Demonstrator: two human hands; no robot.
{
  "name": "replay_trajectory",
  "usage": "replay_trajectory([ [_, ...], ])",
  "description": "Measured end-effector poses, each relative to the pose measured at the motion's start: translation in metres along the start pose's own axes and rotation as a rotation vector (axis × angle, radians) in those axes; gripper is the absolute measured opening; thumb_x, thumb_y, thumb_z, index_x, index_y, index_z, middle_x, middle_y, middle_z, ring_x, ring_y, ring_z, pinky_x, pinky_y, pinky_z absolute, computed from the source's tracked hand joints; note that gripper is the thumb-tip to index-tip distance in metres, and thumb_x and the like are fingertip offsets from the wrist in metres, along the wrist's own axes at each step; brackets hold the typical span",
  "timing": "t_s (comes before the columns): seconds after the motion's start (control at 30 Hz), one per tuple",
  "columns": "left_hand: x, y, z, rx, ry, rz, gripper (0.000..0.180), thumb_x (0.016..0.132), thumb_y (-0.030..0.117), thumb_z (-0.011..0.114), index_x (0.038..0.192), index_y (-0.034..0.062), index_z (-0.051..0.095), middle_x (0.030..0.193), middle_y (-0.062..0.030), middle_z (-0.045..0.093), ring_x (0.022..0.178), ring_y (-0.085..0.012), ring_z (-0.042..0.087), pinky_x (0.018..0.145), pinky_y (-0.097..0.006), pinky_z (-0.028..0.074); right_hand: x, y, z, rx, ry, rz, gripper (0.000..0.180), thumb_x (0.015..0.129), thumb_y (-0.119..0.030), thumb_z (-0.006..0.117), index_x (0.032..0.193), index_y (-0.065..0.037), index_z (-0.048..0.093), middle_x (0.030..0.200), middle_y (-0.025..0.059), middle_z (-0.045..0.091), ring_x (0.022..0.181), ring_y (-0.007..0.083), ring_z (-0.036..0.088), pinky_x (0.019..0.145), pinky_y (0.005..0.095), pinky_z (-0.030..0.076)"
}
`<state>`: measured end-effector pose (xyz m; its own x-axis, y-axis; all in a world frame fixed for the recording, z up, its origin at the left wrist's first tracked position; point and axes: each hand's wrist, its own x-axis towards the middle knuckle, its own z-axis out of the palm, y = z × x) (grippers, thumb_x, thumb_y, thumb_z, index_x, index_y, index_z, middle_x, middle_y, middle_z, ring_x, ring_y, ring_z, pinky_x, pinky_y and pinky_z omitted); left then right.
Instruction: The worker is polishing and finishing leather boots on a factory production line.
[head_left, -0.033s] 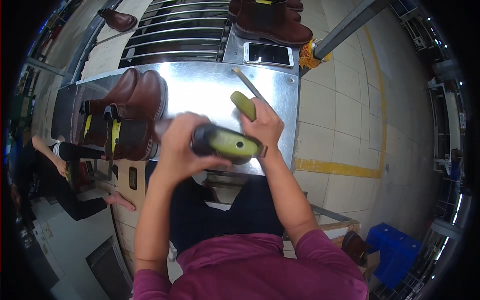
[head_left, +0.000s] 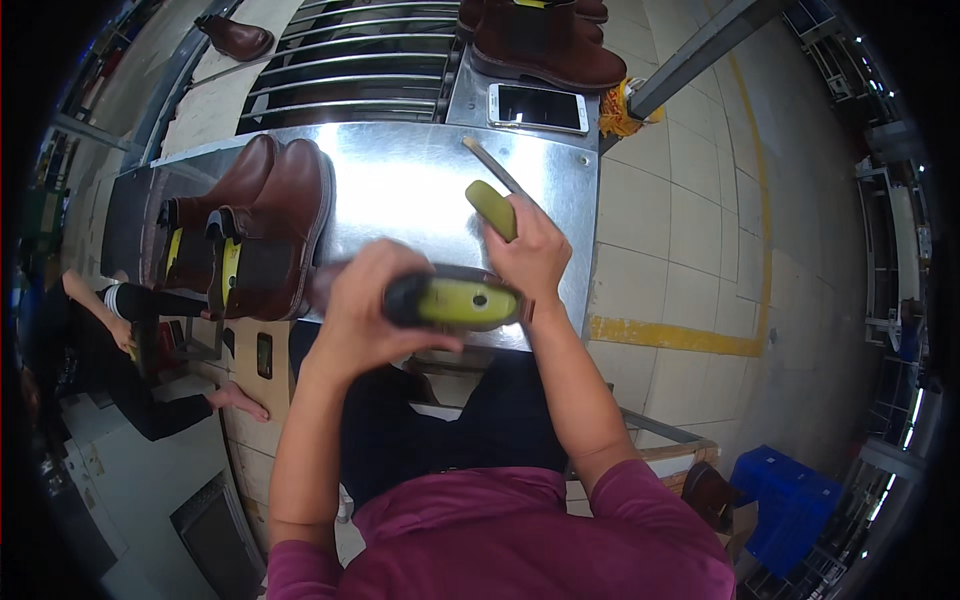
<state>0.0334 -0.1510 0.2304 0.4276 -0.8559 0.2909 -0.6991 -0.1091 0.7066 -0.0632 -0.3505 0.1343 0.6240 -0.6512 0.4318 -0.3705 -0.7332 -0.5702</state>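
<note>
Held a blurred boot (head_left: 450, 302) in left hand (head_left: 370, 305), gripped a thin stick (head_left: 492, 166) and green pad (head_left: 490, 209) in right hand (head_left: 535, 247), over counter (head_left: 400, 190), near 2 boots (head_left: 290, 200).

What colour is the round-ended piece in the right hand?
That piece is olive green; head view shows it.

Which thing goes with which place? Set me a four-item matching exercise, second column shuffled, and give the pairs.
Things:
1. Phone
2. Blue box
3. Boot showing yellow-green inside
4. Olive-green piece

Places:
A. Held in the left hand
B. Lying beside a brown boot at the top of the picture
C. Sticking out of the right hand
D. At the picture's lower right, beyond the person's right sleeve

Pairs: 1-B, 2-D, 3-A, 4-C
</note>
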Motion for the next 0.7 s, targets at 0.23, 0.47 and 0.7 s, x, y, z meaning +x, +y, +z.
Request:
replay_trajectory([
  [0.23,-0.058,0.011,0.003,-0.013,-0.061,0.018,0.053,0.07,0.013,0.086,0.119,0.0071,0.068,0.123,-0.0133,0.072,0.127,-0.0352,0.063,0.113,-0.052,0.041,-0.003,0.0,0.003,-0.058,-0.017,-0.056,0.035,0.078,-0.028,0.085,0.106,-0.011,0.072,0.092,0.0081,0.074,0.082,0.0315,0.072,0.069,0.0408,0.056],
  [0.47,-0.158,0.001,0.004,0.182,0.35,-0.195,0.055,0.081,0.03,0.086,0.122,0.0011,0.063,0.126,-0.0193,0.07,0.124,-0.0405,0.064,0.112,-0.057,0.042,-0.006,0.0,0.005,-0.025,-0.027,-0.166,0.035,0.076,-0.022,0.084,0.106,-0.011,0.071,0.09,0.0086,0.072,0.078,0.0301,0.071,0.066,0.0403,0.056],
  [0.7,-0.183,-0.03,0.013,-0.012,0.446,-0.161,0.056,0.085,0.033,0.082,0.127,0.005,0.06,0.13,-0.0202,0.068,0.13,-0.04,0.06,0.115,-0.057,0.038,-0.006,-0.008,0.004,-0.123,-0.063,-0.147,0.036,0.078,-0.027,0.087,0.107,-0.01,0.074,0.094,0.0101,0.076,0.08,0.0292,0.074,0.071,0.0379,0.058],
])
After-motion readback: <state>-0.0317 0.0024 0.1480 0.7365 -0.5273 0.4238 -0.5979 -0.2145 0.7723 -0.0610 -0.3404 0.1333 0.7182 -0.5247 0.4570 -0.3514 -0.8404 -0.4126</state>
